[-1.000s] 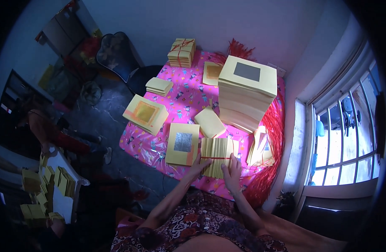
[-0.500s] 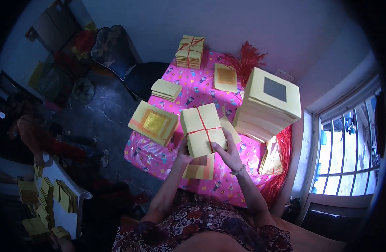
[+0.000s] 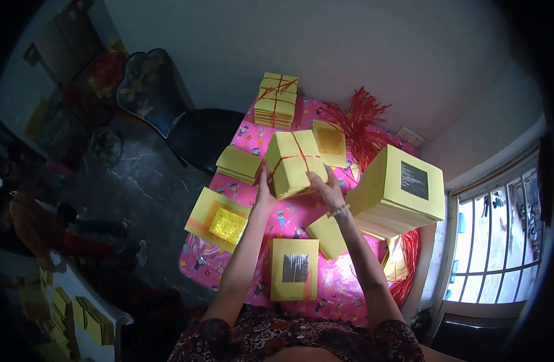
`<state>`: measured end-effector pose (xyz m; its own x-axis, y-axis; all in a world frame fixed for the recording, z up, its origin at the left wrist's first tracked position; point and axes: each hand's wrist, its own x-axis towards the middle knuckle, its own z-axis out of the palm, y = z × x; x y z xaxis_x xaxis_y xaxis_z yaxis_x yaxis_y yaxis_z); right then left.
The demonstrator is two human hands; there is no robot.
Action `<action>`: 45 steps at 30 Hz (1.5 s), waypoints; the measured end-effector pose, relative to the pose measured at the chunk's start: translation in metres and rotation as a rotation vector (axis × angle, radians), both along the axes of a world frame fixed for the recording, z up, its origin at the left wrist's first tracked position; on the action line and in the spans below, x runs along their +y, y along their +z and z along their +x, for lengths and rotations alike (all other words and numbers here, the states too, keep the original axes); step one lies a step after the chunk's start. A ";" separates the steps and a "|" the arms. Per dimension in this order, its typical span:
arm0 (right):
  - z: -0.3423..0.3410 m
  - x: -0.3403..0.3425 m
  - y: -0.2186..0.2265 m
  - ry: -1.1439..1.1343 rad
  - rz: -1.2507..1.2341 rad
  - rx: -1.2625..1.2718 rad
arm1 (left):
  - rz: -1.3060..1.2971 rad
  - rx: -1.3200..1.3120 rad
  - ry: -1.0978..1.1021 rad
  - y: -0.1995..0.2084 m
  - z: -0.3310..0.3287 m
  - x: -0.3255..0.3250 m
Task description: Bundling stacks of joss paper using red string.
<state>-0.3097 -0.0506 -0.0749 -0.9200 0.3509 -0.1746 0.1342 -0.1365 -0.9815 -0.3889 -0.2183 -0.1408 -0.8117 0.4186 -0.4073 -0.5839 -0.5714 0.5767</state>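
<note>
From the head view we see a yellow paper bundle (image 3: 295, 163), thick, square and cross-tied with red string, raised above the pink-covered surface (image 3: 259, 136). Our left hand (image 3: 264, 192) and right hand (image 3: 326, 188) clasp its near edges, each grip closed on it, just short of the tied stack (image 3: 275, 100).

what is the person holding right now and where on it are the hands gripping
A bundle of yellow paper tied crosswise with red string, lifted above the pink table. The left hand grips its lower left edge; the right hand grips its lower right edge.
</note>
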 end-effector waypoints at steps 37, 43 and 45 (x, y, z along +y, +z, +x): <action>-0.125 -0.009 -0.149 -0.175 0.098 0.001 | -0.147 -0.362 0.283 -0.100 -0.103 0.039; 0.077 -0.012 -0.064 0.006 0.140 -0.082 | -0.399 0.174 0.012 0.013 0.039 0.032; 0.146 -0.017 -0.046 -0.030 0.159 -0.192 | -0.496 0.310 -0.074 0.026 0.094 0.009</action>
